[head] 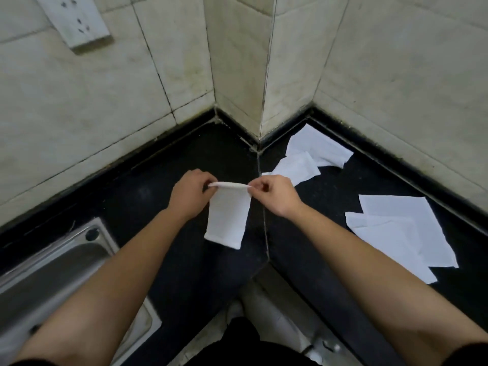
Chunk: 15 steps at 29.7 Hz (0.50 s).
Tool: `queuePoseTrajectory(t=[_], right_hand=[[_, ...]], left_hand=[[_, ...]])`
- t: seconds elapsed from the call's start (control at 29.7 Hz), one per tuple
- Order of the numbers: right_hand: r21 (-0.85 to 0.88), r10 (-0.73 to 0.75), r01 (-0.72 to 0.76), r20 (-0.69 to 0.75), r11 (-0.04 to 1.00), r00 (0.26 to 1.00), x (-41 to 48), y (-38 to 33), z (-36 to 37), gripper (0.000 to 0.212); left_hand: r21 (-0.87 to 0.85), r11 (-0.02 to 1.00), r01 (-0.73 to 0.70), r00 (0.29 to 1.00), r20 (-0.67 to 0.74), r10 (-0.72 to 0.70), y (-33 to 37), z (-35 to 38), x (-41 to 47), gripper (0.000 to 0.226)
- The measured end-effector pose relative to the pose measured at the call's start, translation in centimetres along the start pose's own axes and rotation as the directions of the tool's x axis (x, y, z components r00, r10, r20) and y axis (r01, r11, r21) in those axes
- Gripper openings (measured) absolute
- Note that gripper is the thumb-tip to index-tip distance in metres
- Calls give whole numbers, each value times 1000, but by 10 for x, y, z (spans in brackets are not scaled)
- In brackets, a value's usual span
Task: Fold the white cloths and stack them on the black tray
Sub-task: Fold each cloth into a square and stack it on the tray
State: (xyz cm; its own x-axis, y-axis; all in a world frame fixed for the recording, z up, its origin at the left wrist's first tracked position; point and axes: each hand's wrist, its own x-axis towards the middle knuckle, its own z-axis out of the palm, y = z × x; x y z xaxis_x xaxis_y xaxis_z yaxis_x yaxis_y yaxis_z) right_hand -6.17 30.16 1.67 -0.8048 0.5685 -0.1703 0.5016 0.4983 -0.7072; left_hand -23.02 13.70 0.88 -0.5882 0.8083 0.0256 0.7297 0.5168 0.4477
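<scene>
1. Both hands grip one white cloth [227, 220]. The left hand [188, 195] pinches its top-left corner between thumb and curled fingers, and the right hand [274, 195] pinches the top-right corner the same way. The top edge is pulled taut between them.
2. Far left, up on the tiled wall [105, 101]: a white socket plate [76, 22], skewed in this view.
3. Bottom left: a steel sink [39, 265] set into the black countertop [148, 202]. The left forearm crosses above its near corner.
4. Centre: the white cloth is folded into a narrow strip. It hangs down from the pinched edge over the countertop, just left of the seam [264, 228] where the two runs meet. Cannot tell if its lower end touches the surface.
5. Right of centre, just behind the right hand: a folded cloth [298, 167] lies flat on the countertop. It overlaps a looser spread cloth [317, 146], which sits further back at the foot of the wall corner.
6. Far right: several flat cloths [396, 228] lie unfolded and overlapping at odd angles on the right-hand run of the countertop. They are near the wall edge and well apart from the white cloth in the hands.
7. Both forearms are bare, coming in from the bottom corners.
</scene>
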Motion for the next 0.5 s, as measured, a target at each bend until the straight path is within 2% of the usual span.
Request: queuePoseTrajectory(t=[0.1, 0.17, 0.27, 0.37, 0.44, 0.5], right_hand=[[-71, -195, 189, -90, 979, 977, -2, -24, -22, 12], [-100, -299, 289, -120, 952, 947, -11, -30, -28, 10], [-134, -384, 376, -38, 917, 923, -30, -19, -22, 11], [-245, -373, 401, 156, 882, 915, -56, 11, -4, 16], [-266, -332, 420, 318, 868, 888, -72, 38, 19, 18], [-286, -267, 405, 417, 869, 869, -88, 62, 37, 20]], left_hand=[[-44, 999, 32, 982, -186, -40, 14, -27, -12, 11], [-45, 999, 29, 966, -254, -39, 23, -35, -29, 9], [-40, 999, 11, 959, -283, -21, 27, -24, -64, 8], [11, 1000, 15, 978, -207, -13, 22, 12, -109, 12], [58, 998, 24, 995, -102, -18, 17, 49, -143, 14], [68, 997, 39, 999, 4, -40, 15, 79, -173, 13]])
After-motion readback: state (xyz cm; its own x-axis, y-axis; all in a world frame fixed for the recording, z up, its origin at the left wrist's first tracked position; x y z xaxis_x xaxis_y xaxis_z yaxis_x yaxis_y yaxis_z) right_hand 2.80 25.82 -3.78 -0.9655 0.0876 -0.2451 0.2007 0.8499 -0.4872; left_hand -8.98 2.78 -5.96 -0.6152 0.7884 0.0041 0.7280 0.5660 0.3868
